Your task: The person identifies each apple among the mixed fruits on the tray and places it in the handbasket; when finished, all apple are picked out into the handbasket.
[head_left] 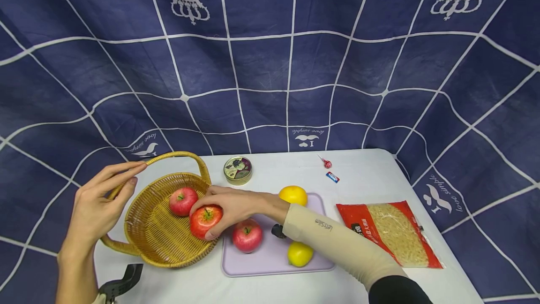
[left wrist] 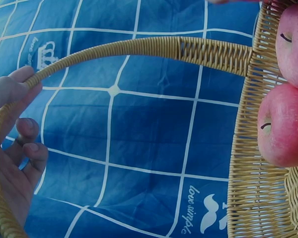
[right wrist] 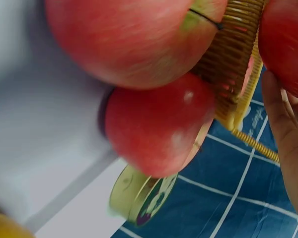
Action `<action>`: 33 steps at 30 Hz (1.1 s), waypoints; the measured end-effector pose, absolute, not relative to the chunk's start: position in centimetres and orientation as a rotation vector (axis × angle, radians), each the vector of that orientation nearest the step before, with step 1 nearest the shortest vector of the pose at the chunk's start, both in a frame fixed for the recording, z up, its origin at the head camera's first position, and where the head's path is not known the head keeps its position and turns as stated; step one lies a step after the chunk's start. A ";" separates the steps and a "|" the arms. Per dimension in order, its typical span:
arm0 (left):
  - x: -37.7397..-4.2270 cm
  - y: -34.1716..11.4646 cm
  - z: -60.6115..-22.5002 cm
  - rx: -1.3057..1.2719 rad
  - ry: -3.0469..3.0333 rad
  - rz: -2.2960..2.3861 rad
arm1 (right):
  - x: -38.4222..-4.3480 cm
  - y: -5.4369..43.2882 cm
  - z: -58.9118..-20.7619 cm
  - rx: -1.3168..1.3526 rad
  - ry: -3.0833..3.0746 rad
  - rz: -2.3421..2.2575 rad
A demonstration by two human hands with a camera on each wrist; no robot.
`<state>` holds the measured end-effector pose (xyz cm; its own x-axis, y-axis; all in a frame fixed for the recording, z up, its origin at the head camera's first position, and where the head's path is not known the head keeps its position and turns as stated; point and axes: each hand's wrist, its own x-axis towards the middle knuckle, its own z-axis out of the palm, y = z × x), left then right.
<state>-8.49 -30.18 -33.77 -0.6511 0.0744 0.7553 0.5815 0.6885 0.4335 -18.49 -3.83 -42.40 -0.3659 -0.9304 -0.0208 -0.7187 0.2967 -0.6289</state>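
Gripping apple (head_left: 205,223): right hand (head_left: 236,204) (sleeve (head_left: 333,236) reads "LetsSlim"); left hand (head_left: 98,196) pinches basket handle (left wrist: 124,48); backdrop (head_left: 259,64): "love simple".

i see white-gridded dark blue cloth (head_left: 261,62) hanging behind and around a white table (head_left: 280,168). i make out pale crowns (head_left: 190,7) and moustaches (head_left: 307,138) printed across the fabric.

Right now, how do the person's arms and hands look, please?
The left hand and right hand are bare. The right sleeve is cream with dark lettering; black fabric covers the arm further up. A black fitting shows by each wrist.
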 end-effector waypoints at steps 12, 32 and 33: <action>-8.7 -30.2 -33.9 -0.517 -2.152 -0.888 | -17.7 -6.5 -42.9 -1.546 2.192 -0.615; -9.1 -31.1 -34.8 -0.484 -2.170 -0.865 | -17.0 -8.4 -43.4 -1.600 2.277 -0.381; -9.0 -30.9 -34.6 -0.486 -2.168 -0.867 | -17.1 -8.4 -43.4 -1.607 2.285 -0.369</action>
<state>-8.98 -30.95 -34.65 -0.6559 0.0702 0.7516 0.5691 0.7001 0.4312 -17.06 -8.39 -43.44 -0.3144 -0.9426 -0.1130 -0.8592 0.3331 -0.3883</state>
